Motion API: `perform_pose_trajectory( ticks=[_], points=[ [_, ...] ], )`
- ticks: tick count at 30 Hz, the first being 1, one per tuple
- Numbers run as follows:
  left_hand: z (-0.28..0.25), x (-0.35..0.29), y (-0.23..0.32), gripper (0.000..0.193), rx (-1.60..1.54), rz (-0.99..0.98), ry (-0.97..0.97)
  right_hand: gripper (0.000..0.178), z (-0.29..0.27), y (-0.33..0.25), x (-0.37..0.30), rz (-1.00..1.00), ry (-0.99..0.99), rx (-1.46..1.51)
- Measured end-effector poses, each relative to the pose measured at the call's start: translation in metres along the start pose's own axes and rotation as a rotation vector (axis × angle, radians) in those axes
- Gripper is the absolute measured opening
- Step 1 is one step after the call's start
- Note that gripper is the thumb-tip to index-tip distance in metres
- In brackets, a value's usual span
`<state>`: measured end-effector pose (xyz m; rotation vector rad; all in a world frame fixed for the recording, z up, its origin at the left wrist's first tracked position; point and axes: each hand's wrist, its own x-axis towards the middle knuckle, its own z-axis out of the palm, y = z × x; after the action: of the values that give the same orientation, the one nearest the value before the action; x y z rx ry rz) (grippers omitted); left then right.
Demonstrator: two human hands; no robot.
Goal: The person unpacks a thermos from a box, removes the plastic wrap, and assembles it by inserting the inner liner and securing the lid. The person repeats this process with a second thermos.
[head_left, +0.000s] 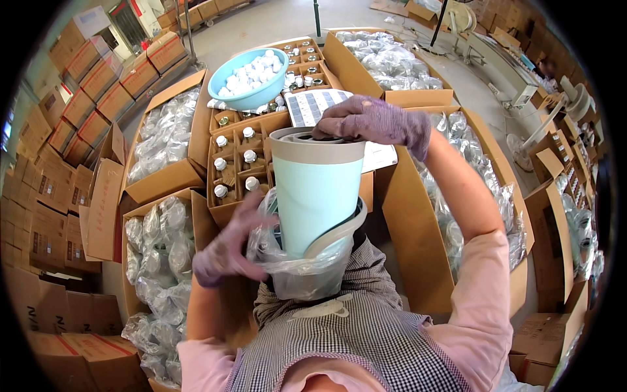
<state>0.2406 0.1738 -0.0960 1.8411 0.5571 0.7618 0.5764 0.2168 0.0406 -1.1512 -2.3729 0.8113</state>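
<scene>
A tall pale-blue tumbler [318, 196] with a grey lid [313, 150] and a grey handle [336, 234] stands upright over my lap. A clear plastic bag [304, 281] is bunched around its lower part. From above, my gloved right hand [362, 121] bends its fingers over the lid and grips the tumbler's top. Beside the bag's left side is my gloved left hand [232, 242], fingers and thumb spread and slightly blurred; whether it touches the plastic I cannot tell. Both gloves are purplish.
A divided carton [225, 208] with several white-capped bottles lies ahead. Behind it, a light-blue basin [245, 99] holds white caps, next to a printed sheet [310, 108]. Open cartons of plastic-wrapped items flank me, including the right carton [408, 219] and the left bagged items [160, 242].
</scene>
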Motion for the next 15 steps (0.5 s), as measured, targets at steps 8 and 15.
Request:
perform_pose_trajectory(
  ticks=[8,15],
  points=[
    [-0.06,0.055,-0.003,0.037,-0.053,0.07,0.461,0.041,0.034,0.001,0.011,-0.342,0.218,-0.251],
    [-0.029,0.164,0.137,0.016,0.495,0.624,0.268,0.065,0.054,-0.08,0.009,-0.173,0.341,-0.184]
  ],
)
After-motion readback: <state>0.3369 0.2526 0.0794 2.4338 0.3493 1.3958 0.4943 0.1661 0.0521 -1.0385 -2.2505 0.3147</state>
